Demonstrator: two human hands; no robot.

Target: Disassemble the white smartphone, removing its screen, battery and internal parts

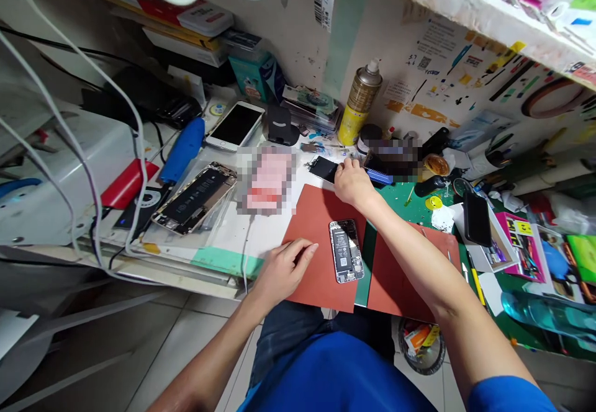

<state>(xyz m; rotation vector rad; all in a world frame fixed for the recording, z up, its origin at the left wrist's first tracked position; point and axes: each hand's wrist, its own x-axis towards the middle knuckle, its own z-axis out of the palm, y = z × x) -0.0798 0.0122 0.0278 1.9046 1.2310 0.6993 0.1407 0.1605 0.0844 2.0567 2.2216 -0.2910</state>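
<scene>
An opened phone (346,250) with its battery showing lies on a red-brown mat (321,213) at the desk's front edge. My left hand (282,266) rests flat on that mat, fingers stretched toward the phone, holding nothing. My right hand (352,181) reaches to the far edge of the mat with its fingers curled down beside a small black part (323,168); I cannot make out what they grip, if anything. A second red-brown mat (400,275) lies under my right forearm.
Another opened phone (195,197) lies at the left, with a white phone (235,125) and a blue tool (183,147) behind it. A gold spray can (359,100), tool clutter, a black phone (477,218) and boxes crowd the back and right. White cables (93,151) hang left.
</scene>
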